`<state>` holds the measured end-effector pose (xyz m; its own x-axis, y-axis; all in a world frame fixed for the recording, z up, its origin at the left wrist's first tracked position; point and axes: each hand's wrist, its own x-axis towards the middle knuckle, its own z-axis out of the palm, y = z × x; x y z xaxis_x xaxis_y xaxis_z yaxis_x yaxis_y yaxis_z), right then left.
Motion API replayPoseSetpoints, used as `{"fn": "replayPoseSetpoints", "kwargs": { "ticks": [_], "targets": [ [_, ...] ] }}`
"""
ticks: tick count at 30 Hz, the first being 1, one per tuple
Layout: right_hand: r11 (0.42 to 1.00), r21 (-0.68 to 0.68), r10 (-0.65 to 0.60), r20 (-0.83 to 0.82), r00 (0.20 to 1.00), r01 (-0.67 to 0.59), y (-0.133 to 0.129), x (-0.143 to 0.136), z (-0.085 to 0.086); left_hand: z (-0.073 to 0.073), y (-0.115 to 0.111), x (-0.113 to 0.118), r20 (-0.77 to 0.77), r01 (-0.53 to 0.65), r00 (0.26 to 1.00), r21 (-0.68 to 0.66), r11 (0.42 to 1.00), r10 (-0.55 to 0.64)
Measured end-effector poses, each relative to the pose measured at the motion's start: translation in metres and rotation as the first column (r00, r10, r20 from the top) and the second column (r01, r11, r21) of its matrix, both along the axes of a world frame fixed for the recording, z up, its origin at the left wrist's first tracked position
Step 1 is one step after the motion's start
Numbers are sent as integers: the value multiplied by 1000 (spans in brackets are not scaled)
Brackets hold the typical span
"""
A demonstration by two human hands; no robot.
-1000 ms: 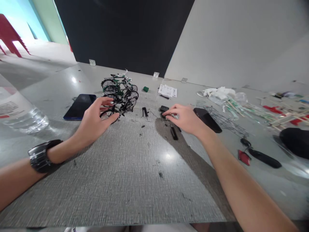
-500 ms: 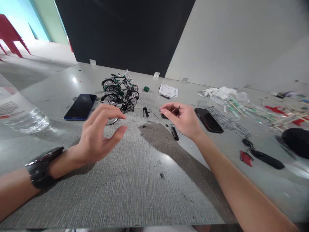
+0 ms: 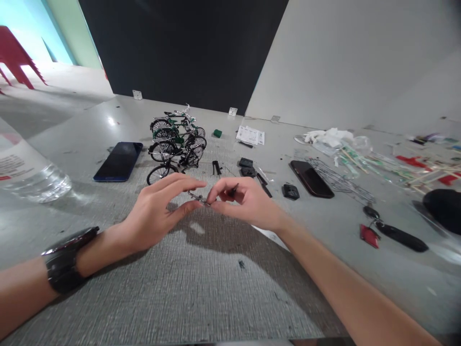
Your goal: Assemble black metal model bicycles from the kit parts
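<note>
In front of me, my right hand [image 3: 241, 199] pinches a thin, silvery metal part [image 3: 199, 196], too small to identify. A small dark piece [image 3: 232, 191] also shows among its curled fingers. My left hand [image 3: 167, 204] meets it from the left, thumb against the silvery part and forefinger arched above it. Just beyond stand several miniature bicycles [image 3: 178, 139] in a cluster, with a dark bicycle [image 3: 163, 173] nearest. Small black parts [image 3: 248, 168] lie past my right hand, beside a slim black piece [image 3: 216, 167]. Another black part [image 3: 290, 191] sits farther right.
A blue phone [image 3: 118, 162] and a water bottle [image 3: 30, 163] are at left. On the right lie a dark phone [image 3: 311, 179], metal wires [image 3: 345, 185], keys with a black fob [image 3: 401, 237] and plastic scraps [image 3: 331, 139]. Printed papers [image 3: 250, 135] and a green block [image 3: 217, 133] are farther back.
My right hand has come left and nearer from the black parts, uncovering them. My left hand has moved right, so both now meet at the silvery part.
</note>
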<state>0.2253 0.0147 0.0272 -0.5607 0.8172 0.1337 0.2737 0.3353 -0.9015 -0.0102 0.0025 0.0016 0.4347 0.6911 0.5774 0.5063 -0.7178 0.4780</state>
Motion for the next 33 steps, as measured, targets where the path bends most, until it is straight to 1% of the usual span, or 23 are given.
{"fn": "replayPoseSetpoints", "kwargs": {
  "ticks": [2,3,4,5,6,7,8,9,10,11,13,15,17,20,23,26,33],
  "targets": [
    [999,37,31,46,998,-33,1,0,2,0,0,1,0,40,999,-10,999,-40],
    [997,64,27,79,996,-32,2,1,3,1,0,1,-2,59,998,-25,998,-59],
    [994,107,-6,116,993,-6,5,5,4,1,1,1,-3,73,997,-46,996,-73],
    [984,169,-72,148,986,47,9,9,4,1,1,1,-3,81,997,-70,994,-81],
    [960,250,-170,170,971,124,14,15,4,1,1,1,-3,85,996,-93,992,-86],
    [913,343,-294,177,939,221,19,22,2,1,1,1,-5,88,996,-112,990,-89],
    [853,427,-404,176,898,301,25,29,0,0,1,1,-9,92,996,-127,988,-94],
    [804,486,-485,205,850,342,31,37,-4,0,1,0,-16,100,995,-139,985,-103],
    [779,525,-527,254,811,343,37,44,-8,0,1,0,-19,104,994,-149,983,-108],
    [774,553,-534,307,787,310,42,49,-12,0,0,1,-19,102,994,-164,981,-107],
    [791,574,-502,410,761,213,49,57,-19,0,-1,2,-5,80,997,-215,973,-83],
    [795,587,-489,470,734,153,54,58,-24,0,-1,4,17,49,999,-291,955,-47],
    [766,623,-535,487,690,154,56,54,-28,1,-2,7,31,41,999,-353,935,-32],
    [707,679,-636,490,596,196,59,44,-34,2,-4,10,45,67,998,-379,923,-54],
    [698,683,-673,522,525,216,63,38,-41,2,-5,11,52,78,997,-379,922,-63],
    [695,683,-683,531,502,223,65,40,-46,1,-5,10,46,64,998,-377,924,-50],
    [693,690,-683,535,497,210,65,50,-52,1,-5,12,27,43,999,-365,930,-36]
  ]
}}
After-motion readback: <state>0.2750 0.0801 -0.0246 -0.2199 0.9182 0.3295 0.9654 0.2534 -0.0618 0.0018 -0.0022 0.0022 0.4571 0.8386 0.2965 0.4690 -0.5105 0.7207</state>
